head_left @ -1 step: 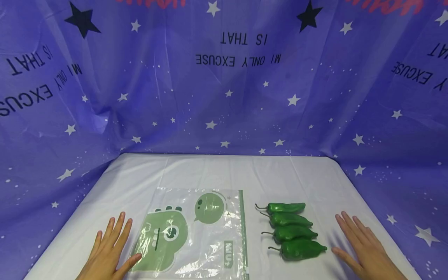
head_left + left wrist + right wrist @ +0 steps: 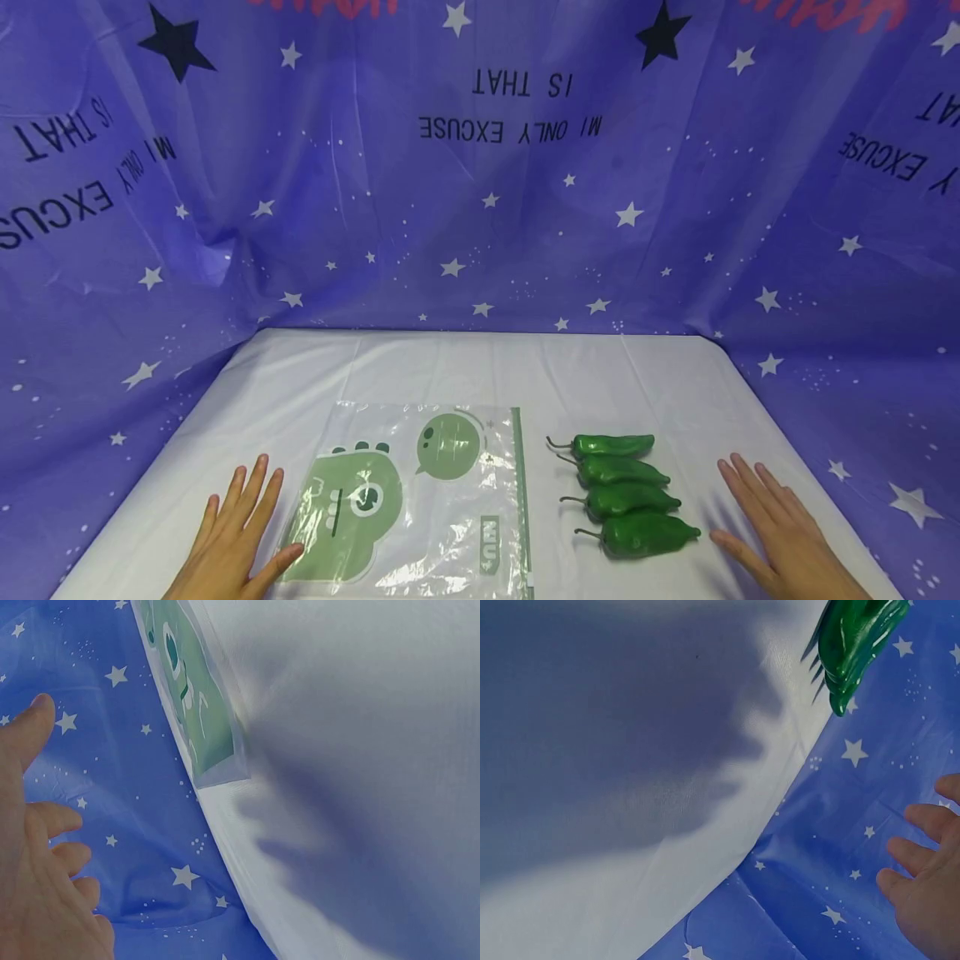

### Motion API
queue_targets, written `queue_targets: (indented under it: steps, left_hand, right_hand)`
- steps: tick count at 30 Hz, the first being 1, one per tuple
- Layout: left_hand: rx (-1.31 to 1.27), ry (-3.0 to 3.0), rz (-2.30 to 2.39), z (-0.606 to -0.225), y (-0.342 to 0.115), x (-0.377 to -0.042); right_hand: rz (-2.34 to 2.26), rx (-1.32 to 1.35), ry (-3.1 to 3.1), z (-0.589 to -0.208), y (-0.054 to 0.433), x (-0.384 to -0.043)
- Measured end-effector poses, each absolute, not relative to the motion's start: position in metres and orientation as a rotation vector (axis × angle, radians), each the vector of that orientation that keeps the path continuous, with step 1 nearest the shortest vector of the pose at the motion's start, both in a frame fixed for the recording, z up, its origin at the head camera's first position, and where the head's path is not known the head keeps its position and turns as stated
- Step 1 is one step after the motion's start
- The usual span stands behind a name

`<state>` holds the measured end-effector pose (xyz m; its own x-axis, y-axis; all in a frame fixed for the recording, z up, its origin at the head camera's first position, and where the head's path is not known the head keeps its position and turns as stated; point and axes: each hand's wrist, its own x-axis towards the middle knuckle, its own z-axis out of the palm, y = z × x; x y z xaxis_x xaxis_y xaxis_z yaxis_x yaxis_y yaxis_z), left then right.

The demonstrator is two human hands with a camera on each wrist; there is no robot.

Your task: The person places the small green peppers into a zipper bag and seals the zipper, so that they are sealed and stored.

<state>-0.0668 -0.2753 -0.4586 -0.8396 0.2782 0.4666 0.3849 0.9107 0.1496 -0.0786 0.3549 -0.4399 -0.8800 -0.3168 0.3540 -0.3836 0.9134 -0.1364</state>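
A clear plastic zip bag printed with a green dinosaur lies flat at the front of the table, its green zip edge on the right. Right of it, several green peppers lie in a column, stems to the left. My left hand, fingers spread, is at the bag's left edge and holds nothing. My right hand, also spread, holds nothing to the right of the peppers. The left wrist view catches one corner of the bag; the right wrist view has pepper tips at its top.
A white cloth covers the table. Purple fabric with stars and lettering hangs behind it and along both sides. Shadows of the hands fall on the white cloth in both wrist views.
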Motion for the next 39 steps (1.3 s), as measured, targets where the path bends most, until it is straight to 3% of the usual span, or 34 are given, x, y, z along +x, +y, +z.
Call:
queue_targets:
  steps: [23,39]
  left_hand:
    - [-0.554,-2.606,-0.337,-0.462,-0.262,-0.068]
    - [-0.909,-2.559,-0.778,-0.441,-0.153,-0.083]
  right_hand:
    - [0.397,0.577,-2.667,-0.444,0.352,-0.080]
    - [0.442,0.487,-2.783,-0.453,0.340,-0.087]
